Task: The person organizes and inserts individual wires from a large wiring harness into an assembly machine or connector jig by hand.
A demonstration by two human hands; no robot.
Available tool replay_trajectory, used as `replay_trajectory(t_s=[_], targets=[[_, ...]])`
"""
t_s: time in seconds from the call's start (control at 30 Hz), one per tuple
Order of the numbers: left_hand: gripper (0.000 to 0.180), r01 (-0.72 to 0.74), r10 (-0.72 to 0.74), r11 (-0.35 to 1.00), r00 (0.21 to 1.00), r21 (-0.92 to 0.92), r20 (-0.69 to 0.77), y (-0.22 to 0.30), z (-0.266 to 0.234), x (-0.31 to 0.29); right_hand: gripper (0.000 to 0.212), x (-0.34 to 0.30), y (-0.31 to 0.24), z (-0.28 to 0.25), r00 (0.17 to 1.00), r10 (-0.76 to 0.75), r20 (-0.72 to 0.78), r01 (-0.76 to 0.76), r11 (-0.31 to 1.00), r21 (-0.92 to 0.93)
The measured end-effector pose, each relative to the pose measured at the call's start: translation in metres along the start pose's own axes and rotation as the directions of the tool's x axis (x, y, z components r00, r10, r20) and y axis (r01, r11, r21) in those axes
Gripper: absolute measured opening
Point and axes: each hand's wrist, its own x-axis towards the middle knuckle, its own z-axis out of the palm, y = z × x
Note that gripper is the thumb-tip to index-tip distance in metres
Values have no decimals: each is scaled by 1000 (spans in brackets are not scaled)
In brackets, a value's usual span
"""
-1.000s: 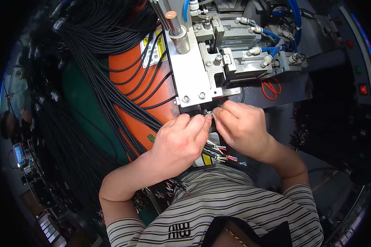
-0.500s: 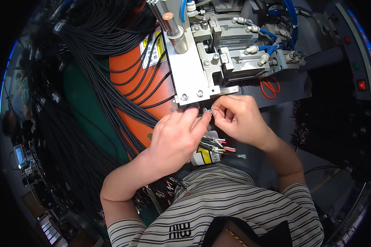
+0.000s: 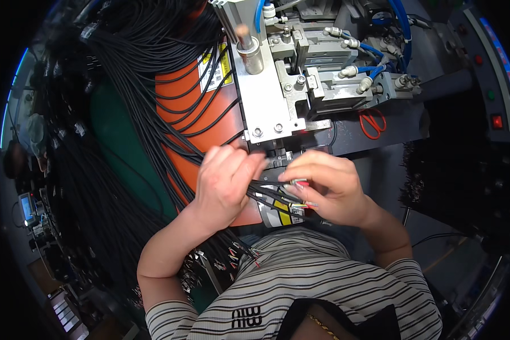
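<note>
A bundle of black cables (image 3: 263,191) reaches out from under my left hand (image 3: 224,184), whose fingers curl round it; its fingertips are blurred. Short coloured wires, red, yellow and green, stick out of the cables' stripped ends (image 3: 310,205). My right hand (image 3: 337,187) closes its thumb and fingers on one cable end, with a red wire tip (image 3: 302,183) showing between them. Just beyond both hands is a small metal fixture (image 3: 277,158) at the front of the machine's pale metal plate (image 3: 265,105).
Many black cables (image 3: 136,107) run over the orange panel (image 3: 178,105) on the left. Pneumatic cylinders (image 3: 340,90) with blue tubes stand at the back right, with red-handled scissors (image 3: 372,123) beside them. A yellow-and-white label (image 3: 269,215) lies under the cable ends.
My hands have drawn back from the fixture toward me. The right one has dropped to the cable ends, and the fixture now shows between them. The whole view has shifted slightly.
</note>
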Motion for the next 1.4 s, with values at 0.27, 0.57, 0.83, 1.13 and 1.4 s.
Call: replay_trajectory(t_s=[0.27, 0.57, 0.83, 1.13, 1.4], targets=[[19, 121, -142, 909, 990, -400, -23, 16, -2, 10, 17, -4, -4, 7, 930, 362, -70, -254, 766, 590], [26, -47, 31, 960, 998, -277, -62, 18, 13, 9, 12, 6, 11, -13, 821, 487, 298, -530, 457, 714], [23, -30, 25, 985, 999, -169, -37, 22, 7, 10, 12, 4, -1, 3, 850, 516, 102, -445, 603, 662], [6, 232, -216, 768, 971, -597, 100, 18, 3, 15, 27, -10, 2, 15, 979, -44, -198, 42, 999, -14], [9, 319, -165, 597, 947, -736, 276, 6, -3, 15, 21, -2, 14, -3, 921, 351, 170, -356, 576, 736]])
